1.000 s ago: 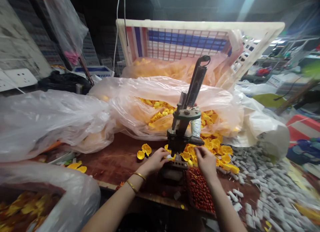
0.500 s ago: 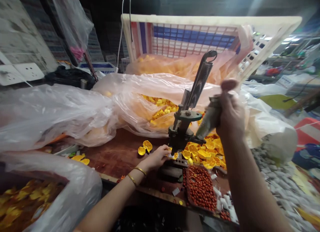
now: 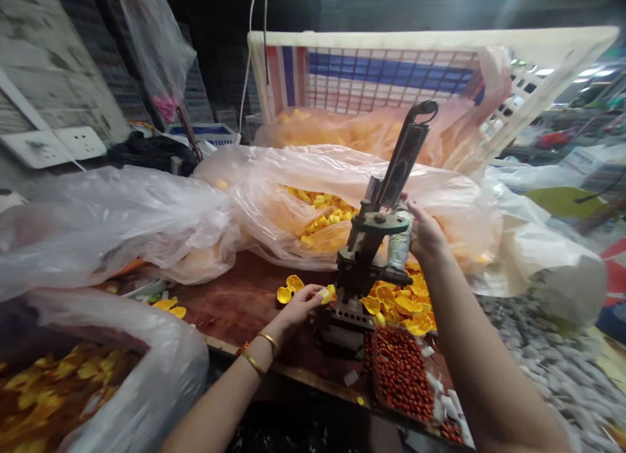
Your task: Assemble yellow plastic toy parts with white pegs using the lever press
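Between the fingers of my left hand (image 3: 302, 307) is a small yellow plastic piece (image 3: 327, 293), just left of the hand press's base. My right hand (image 3: 424, 230) grips the wrapped press handle (image 3: 400, 241), its fingers partly hidden behind it. The hand press (image 3: 368, 251) stands upright on the brown tabletop, with a spring along its column. Yellow plastic shells (image 3: 405, 303) lie heaped right behind its base. Two joined yellow shell halves (image 3: 289, 289) rest on the table beyond my left hand.
A tray of red beads (image 3: 403, 375) sits at the table's front, with white pieces beside it. Plastic bags (image 3: 264, 225) of yellow parts lie behind the press. Another bag (image 3: 171, 362) holds yellow parts at front left. A white crate (image 3: 435, 39) stands at the back.
My right hand and the press handle have swung left and back, toward the press column. My left hand has drawn the yellow piece slightly left, out from under the press head.
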{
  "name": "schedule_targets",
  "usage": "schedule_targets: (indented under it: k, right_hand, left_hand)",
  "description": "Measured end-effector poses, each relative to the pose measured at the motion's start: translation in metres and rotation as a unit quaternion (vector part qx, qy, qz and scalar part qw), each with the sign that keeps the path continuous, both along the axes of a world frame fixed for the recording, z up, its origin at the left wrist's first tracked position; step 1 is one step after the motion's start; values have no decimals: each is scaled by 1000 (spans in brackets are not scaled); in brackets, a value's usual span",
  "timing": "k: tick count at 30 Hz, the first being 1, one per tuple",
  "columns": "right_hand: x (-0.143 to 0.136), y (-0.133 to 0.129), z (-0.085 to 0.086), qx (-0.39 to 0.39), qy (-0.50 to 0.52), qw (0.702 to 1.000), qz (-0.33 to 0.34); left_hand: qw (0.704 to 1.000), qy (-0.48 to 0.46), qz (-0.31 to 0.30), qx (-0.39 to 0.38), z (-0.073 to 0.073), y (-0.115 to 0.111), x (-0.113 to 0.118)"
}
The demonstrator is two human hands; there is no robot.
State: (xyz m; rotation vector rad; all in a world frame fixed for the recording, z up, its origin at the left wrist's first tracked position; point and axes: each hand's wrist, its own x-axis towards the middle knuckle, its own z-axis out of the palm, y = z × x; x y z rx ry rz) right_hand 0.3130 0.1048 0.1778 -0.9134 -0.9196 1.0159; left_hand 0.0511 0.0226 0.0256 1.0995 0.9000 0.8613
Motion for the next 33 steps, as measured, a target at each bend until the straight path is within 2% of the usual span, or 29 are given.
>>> schedule_targets:
  k: [2, 3, 4, 5, 6, 7, 8, 9, 10, 11, 13, 14, 15, 17, 19, 21, 23, 25, 26, 29, 31, 33]
  right_hand:
    - [7, -13, -26, -64, 9, 997, 32]
    - [11, -24, -38, -95, 4, 994, 52]
    - [16, -36, -47, -120, -10, 990, 77]
    - [21, -47, -54, -141, -26, 984, 107]
    - [25, -56, -59, -157, -42, 977, 136]
    - [27, -60, -61, -166, -53, 972, 157]
    - [28, -61, -61, -166, -54, 971, 163]
    - [26, -59, -60, -158, -46, 975, 148]
    - [22, -54, -59, -144, -33, 982, 114]
    - [17, -49, -57, -127, -25, 989, 70]
    - [7, -40, -55, -102, -40, 994, -14]
    - [5, -40, -55, -97, -65, 992, -42]
    - [7, -43, -55, -95, -96, 989, -58]
    - [21, -61, -60, -95, -176, 977, -77]
    - [46, -90, -71, -110, -288, 948, -83]
    - [71, -124, -89, -164, -421, 889, -70]
    - [87, -153, -111, -237, -531, 813, -45]
    - [89, -172, -134, -285, -594, 751, -44]
    - [86, -178, -144, -294, -611, 733, -51]
    - [74, -184, -168, -292, -625, 721, -61]
    - [74, -185, -174, -283, -624, 726, -59]
    - [81, -187, -174, -272, -621, 730, -86]
  left_hand:
    - [996, -38, 73, -17, 12, -11, -22]
    - [988, -58, 141, 8, 19, -19, -36]
    - [966, -90, 236, 48, 27, -28, -52]
    - [924, -128, 345, 104, 35, -38, -69]
    - [857, -166, 454, 178, 41, -48, -85]
    - [804, -190, 513, 233, 46, -57, -99]
    - [773, -190, 546, 263, 48, -65, -109]
    - [761, -167, 564, 274, 47, -70, -115]
    - [772, -122, 565, 264, 43, -71, -116]
    - [802, -60, 545, 238, 37, -68, -112]
    - [873, 89, 444, 180, 20, -53, -96]
    - [896, 160, 378, 168, 10, -42, -86]
    - [900, 229, 330, 172, 2, -31, -76]
    - [880, 348, 260, 191, -12, -11, -62]
    - [864, 400, 223, 212, -20, 2, -54]
    - [877, 362, 216, 231, -24, 6, -52]
    - [913, 259, 224, 222, -26, 1, -49]
    - [956, 144, 203, 155, -24, -10, -42]
    - [974, 97, 177, 107, -21, -17, -37]
    - [995, 17, 100, -4, -9, -38, -18]
    - [996, -15, 76, -34, 0, -48, -9]
    - [995, -41, 63, -58, 7, -55, -6]
